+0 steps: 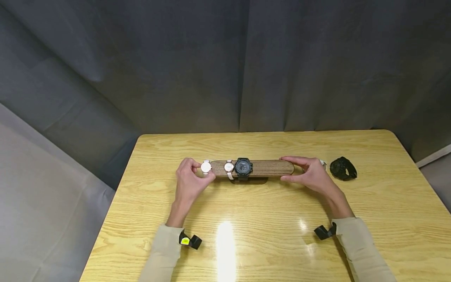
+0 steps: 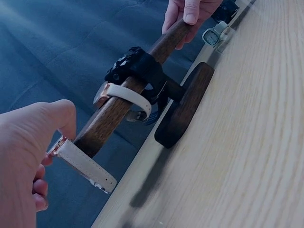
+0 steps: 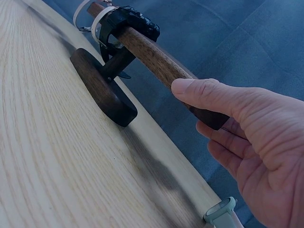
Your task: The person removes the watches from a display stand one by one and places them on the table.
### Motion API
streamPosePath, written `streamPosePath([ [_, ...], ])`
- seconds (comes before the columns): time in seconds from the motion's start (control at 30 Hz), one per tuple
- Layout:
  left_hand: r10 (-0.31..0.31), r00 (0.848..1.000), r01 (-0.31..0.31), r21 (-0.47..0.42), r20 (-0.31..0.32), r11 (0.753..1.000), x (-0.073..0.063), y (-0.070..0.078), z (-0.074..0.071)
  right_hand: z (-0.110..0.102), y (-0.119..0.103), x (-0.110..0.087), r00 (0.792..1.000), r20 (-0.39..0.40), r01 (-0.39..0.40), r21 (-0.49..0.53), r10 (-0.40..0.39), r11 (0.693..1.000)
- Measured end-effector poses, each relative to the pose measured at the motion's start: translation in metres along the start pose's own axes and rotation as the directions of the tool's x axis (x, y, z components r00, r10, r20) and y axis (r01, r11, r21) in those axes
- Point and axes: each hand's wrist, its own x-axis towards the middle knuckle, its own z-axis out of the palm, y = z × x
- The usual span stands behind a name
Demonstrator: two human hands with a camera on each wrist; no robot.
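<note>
A dark wooden watch stand has a long bar on a low base. At the bar's left end, my left hand pinches a white-strapped watch by its case. Its strap hangs by the bar's tip; whether the tip is inside the loop I cannot tell. Another white-strapped watch with a rose-gold case and a chunky black watch sit side by side around the bar. My right hand grips the bar's right end between thumb and fingers.
Right of the stand, a second black watch lies on the wooden table. Close behind my right hand is a pale green watch, partly hidden in the head view. A dark curtain hangs along the table's far edge.
</note>
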Motion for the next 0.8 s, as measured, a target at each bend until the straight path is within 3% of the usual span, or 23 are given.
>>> streamPosePath([
  [0.47, -0.078, 0.997, 0.078, 0.024, -0.004, 0.997, 0.008, -0.016, -0.015, 0.001, 0.002, 0.0, 1.0, 0.007, 0.004, 0.003, -0.004, 1.0],
  [0.8, -0.11, 0.994, 0.109, 0.084, 0.009, 0.991, 0.009, -0.026, -0.017, 0.002, -0.001, 0.0, 1.0, -0.008, 0.003, 0.018, -0.003, 1.0],
])
